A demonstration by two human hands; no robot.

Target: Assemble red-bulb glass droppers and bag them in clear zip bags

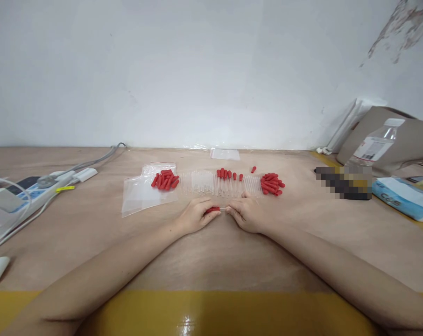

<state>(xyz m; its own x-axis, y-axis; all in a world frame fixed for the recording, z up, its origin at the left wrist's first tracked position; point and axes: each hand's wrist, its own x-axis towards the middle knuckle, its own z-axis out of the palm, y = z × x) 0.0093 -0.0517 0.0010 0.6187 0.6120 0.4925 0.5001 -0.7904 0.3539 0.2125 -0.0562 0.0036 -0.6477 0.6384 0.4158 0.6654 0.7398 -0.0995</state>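
Low over the table, my left hand [194, 217] is closed around a red rubber dropper bulb [212, 210]. My right hand [248, 214] pinches a thin clear glass dropper tube [223, 209], whose visible part runs between the two hands and meets the bulb's end. Just beyond lie droppers with red bulbs fitted [225, 174], side by side. Bare glass tubes [201, 182] are laid out to their left, and more tubes [252, 184] to their right. One heap of red bulbs [165, 180] rests at the left, another heap [272, 184] at the right.
Clear plastic bags [136, 193] lie under and beside the left heap. A single red bulb [254, 169] sits farther back. At left is a power strip [39, 191] with cables. A plastic bottle [374, 144], a tissue pack [405, 198] and a grey bag [358, 126] stand at right.
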